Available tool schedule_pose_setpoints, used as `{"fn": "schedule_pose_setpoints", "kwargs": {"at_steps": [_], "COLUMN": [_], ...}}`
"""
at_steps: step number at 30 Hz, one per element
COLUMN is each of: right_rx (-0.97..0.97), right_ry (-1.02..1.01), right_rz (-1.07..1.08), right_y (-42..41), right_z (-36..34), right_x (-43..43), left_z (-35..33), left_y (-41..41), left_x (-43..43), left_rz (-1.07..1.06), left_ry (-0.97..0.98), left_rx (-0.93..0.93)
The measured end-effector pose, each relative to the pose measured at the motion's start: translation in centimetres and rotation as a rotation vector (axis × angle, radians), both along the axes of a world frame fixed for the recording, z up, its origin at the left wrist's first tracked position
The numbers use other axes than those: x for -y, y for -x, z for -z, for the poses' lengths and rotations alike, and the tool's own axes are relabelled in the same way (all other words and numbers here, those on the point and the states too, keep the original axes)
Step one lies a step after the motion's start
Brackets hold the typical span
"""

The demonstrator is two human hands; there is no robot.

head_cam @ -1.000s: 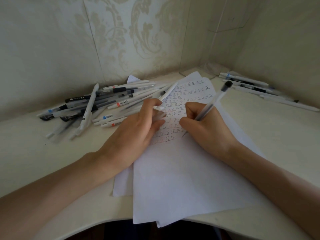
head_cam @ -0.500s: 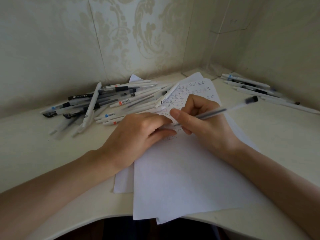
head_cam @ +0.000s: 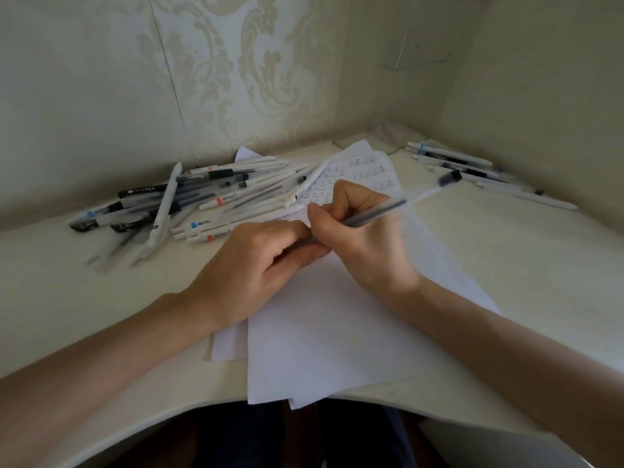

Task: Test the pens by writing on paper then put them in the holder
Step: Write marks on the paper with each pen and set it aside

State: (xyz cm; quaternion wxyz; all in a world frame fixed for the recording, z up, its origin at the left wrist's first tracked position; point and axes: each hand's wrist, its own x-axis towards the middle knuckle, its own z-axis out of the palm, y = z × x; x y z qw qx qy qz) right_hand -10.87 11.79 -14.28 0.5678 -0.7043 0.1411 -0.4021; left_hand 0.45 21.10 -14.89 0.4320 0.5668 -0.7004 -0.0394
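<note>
The right hand pinches the pen at mid-barrel above the paper, the left hand curls at its tip, whether gripping I cannot tell; light, stiff, smooth plastic, it likely handles best held near the front grip.

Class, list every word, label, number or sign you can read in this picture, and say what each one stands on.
"正": handwritten repeatedly in rows on the paper.
White print on the black pen: too blurred to read.
Red and blue labels on the white pens: too small to read.
On the clear pen held in the right hand: motion-blurred, nothing legible.
</note>
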Motion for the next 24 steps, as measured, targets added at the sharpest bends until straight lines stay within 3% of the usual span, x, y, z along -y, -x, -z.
{"fn": "schedule_pose_setpoints", "kwargs": {"at_steps": [4, 8, 13, 18, 24], "right_rx": [-0.083, -0.149, -0.163, -0.651, -0.972], "right_ry": [0.042, -0.054, -0.132, -0.109, -0.431], "right_rz": [0.099, 0.164, 0.42, 0.705, 0.895], "right_y": [2.7, 9.3, 19.9, 30.4, 40.7], "right_z": [-0.7, -1.4, -3.5, -2.6, 10.0], "right_x": [-0.2, -0.2, -2.7, -6.8, -9.8], "left_z": [-0.6, -1.6, -2.2, -0.4, 1.7], "left_y": [2.1, 6.2, 12.3, 17.6, 20.6], "left_x": [0.2, 1.8, 5.0, 6.2, 7.2], "left_rz": [0.034, 0.252, 0.435, 0.602, 0.551], "left_ry": [-0.07, -0.179, -0.274, -0.219, -0.201], "left_rx": [0.006, -0.011, 0.28, 0.497, 0.534]}}
